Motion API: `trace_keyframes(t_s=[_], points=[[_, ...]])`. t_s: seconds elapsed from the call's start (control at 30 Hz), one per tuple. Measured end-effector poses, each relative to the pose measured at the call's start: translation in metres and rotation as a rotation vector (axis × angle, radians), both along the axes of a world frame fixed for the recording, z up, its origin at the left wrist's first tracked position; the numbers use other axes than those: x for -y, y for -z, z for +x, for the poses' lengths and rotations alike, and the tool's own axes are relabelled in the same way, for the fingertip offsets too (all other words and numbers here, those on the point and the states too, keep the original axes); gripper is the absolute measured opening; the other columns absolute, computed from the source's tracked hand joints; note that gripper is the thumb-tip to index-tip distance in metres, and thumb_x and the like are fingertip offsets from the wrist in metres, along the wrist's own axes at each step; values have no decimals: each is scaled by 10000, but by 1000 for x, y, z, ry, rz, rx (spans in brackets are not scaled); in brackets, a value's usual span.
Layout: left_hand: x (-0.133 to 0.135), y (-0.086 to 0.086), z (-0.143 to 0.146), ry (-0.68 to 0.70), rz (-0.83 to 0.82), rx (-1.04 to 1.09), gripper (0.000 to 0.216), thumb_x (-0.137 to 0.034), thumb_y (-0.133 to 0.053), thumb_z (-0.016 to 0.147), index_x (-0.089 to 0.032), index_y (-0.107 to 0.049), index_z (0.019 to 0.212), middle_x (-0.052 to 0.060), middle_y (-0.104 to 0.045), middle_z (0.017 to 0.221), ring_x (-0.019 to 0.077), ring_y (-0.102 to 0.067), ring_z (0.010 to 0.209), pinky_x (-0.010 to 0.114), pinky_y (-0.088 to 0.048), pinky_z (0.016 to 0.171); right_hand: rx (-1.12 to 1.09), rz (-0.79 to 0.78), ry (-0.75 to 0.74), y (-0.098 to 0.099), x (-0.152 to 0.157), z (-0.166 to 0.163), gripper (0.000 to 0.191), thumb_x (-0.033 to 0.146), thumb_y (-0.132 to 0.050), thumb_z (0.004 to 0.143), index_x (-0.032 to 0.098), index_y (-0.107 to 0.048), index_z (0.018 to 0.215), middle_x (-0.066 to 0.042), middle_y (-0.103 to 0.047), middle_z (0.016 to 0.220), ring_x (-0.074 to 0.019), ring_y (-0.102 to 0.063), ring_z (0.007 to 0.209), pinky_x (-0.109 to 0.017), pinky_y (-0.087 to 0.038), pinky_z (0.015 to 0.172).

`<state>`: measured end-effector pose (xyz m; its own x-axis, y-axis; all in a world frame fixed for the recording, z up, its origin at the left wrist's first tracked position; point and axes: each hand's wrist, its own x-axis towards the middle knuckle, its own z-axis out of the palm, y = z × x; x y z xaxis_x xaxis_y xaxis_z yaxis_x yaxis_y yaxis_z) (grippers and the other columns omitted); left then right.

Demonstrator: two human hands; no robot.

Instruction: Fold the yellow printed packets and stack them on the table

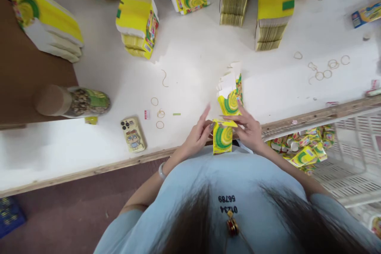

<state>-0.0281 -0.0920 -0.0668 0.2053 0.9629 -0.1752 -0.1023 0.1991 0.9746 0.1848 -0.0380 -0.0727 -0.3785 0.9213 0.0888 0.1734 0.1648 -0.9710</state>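
Hands (pixel 226 129) hold yellow carton (pixel 222 138) | lower edge hidden by shirt (pixel 238 182)

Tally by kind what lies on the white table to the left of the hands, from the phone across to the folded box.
Phone: 1
Whole rubber-band rings: 3
Snapped rubber band: 1
Jar lying on its side: 1
Box held in left hand and right hand, box: 1
Total: 7

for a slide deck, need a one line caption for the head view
Both hands, left hand and right hand, hold a small yellow-green carton at the white table edge.
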Motion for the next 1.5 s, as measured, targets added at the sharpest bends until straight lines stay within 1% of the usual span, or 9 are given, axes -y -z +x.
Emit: trace_keyframes(t_s=[0.13, 0.27, 0.6, 0.77, 0.97, 1.1, 1.23, 1.4, 1.5], points=[[-4, -9, 1, -11, -26, -89, 567, -617, -484, 1005, -175, -722, 1267, 105, -771, 1050, 143, -680, 752, 233, -572, 634, 11, 154, -231, -6, -2, 15, 442, 549, -753, 875, 274, -755, 1221, -114, -770, 1256, -275, -741, 1174, -420, -621, 1018], [-10, -20, 6, -97, -78, -189, 398, -532, -631, 953, -170, -765, 1047, 60, -749, 862, 111, -625, 658, 210, -519, 591, 47, -271, -230, -23, 2, 10, 480, 442, -719, 918, 268, -642, 1358, -101, -763, 1178, -205, -772, 939, -334, -669, 769], [-15, -18, 5, 41, -111, -127, 449, -427, -579, 1009, -218, -487, 1396, -35, -638, 764, 83, -573, 604, 178, -487, 581, -75, -692, -327, -40, -11, 16, 484, 357, -756, 855, 269, -689, 1326, -28, -798, 1036, -136, -725, 757, -287, -639, 729], [-46, -22, -1, 227, 113, -269, 509, -417, -429, 1072, -237, -380, 1545, 58, -737, 998, 148, -692, 819, 257, -584, 705, -123, -669, -52, -29, -5, 32, 413, 552, -739, 839, 260, -792, 1128, -55, -810, 1123, -202, -768, 901, -350, -666, 766], [-152, 8, 6, -129, 531, -814, 655, -575, -761, 850, -170, -560, 1325, 190, -620, 1307, 311, -591, 1199, 457, -525, 986, 893, -339, 258, -52, -6, 168, 370, 511, -564, 938, 266, -787, 1103, -149, -793, 1049, -347, -764, 944, -576, -602, 870], [-209, 40, 13, -1, 503, -948, 467, -489, -854, 779, -146, -664, 1032, 121, -668, 1023, 298, -622, 1021, 492, -514, 962, 1595, -278, 438, -66, 1, 229, 660, 642, -527, 925, 167, -677, 1357, -319, -726, 1051, -535, -727, 962, -686, -547, 775], [-226, 44, 7, 120, 592, -941, 317, -426, -669, 959, -157, -678, 792, 96, -671, 913, 271, -628, 987, 467, -510, 950, 1455, 11, 395, -63, -12, 199, 747, 637, -385, 994, 127, -486, 1531, -322, -707, 1158, -516, -698, 1098, -664, -560, 865], [-210, 11, -2, 0, 727, -881, 447, -492, -463, 1054, -173, -739, 905, 130, -710, 1173, 259, -630, 1152, 439, -494, 1025, 889, 319, 310, -34, -60, 93, 710, 620, -431, 1007, 159, -421, 1546, -232, -577, 1465, -404, -500, 1428, -641, -426, 1149], [-190, -14, 1, -61, 658, -725, 557, -569, -366, 1067, -169, -743, 971, 68, -718, 889, 172, -693, 835, 310, -552, 796, 619, 422, 317, -16, -84, 27, 708, 647, -464, 988, 222, -393, 1550, -182, -527, 1518, -372, -430, 1480, -665, -296, 1228]])
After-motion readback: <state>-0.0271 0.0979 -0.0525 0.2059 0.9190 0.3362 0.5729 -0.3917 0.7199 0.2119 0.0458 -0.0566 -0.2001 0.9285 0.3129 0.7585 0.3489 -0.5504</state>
